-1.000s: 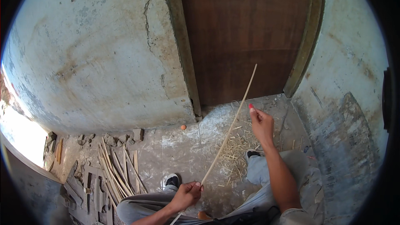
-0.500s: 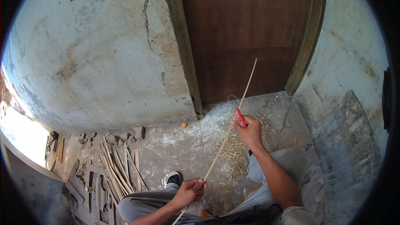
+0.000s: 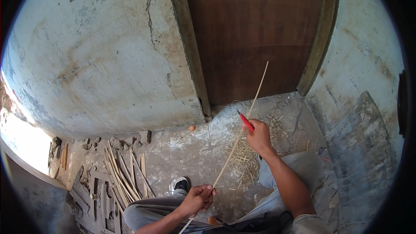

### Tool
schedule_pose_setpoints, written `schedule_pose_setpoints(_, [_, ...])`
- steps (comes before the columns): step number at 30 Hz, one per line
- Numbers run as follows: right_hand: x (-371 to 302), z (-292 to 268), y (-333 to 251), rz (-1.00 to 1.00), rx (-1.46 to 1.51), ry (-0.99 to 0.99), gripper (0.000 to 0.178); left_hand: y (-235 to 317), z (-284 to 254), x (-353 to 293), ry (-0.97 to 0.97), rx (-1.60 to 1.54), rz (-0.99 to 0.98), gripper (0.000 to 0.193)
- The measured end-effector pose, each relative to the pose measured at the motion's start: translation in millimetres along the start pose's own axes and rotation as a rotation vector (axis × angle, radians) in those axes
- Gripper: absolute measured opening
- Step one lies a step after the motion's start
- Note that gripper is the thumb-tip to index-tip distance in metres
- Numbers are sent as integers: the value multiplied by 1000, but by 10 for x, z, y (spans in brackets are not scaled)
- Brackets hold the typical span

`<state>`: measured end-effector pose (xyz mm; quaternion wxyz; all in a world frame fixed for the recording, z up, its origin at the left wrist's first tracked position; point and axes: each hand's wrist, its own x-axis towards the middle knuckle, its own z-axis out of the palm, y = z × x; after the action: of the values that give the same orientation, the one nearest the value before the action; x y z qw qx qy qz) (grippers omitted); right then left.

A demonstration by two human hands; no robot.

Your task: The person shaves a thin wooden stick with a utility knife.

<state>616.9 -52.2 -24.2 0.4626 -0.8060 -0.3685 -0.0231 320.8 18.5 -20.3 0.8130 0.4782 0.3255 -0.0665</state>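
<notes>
A long, thin pale wooden stick (image 3: 227, 161), perhaps bamboo, slants from my lap up and away to the right. My left hand (image 3: 198, 201) is closed round its lower part, thumb on top. Further up, my right hand (image 3: 259, 138) grips a red utility knife (image 3: 246, 121) whose blade points up and to the left. The knife crosses close to the stick; whether the fingers of that hand also touch the stick is hard to see. The stick's far tip stands free in front of the brown door.
Curly pale shavings (image 3: 243, 161) litter the floor between my legs. Several longer wooden strips (image 3: 123, 177) lie at the left beside a grey slatted panel (image 3: 99, 199). Stone rubble (image 3: 145, 137) and a small orange ball-like thing (image 3: 192, 128) lie along the cracked wall. A brown door (image 3: 255, 34) stands ahead.
The red knife has turned to the left, its blade now away from the stick. A thin curl of shaving by the blade sits lower. My left hand has hardly moved.
</notes>
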Motion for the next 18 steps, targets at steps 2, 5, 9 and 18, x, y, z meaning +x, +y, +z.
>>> schedule_pose_setpoints(2, [14,-7,23,93,18,-47,18,49,13,-27,2,-21,-29,32])
schedule_pose_setpoints(5, [43,13,191,228,186,-86,25,92,25,-35,-32,-73,-72,32])
schedule_pose_setpoints(9, [84,-26,286,624,793,-156,24,124,-6,-42,-89,-188,-114,32])
schedule_pose_setpoints(18, [193,-301,344,760,1248,176,17,145,6,-60,-88,-260,-125,29])
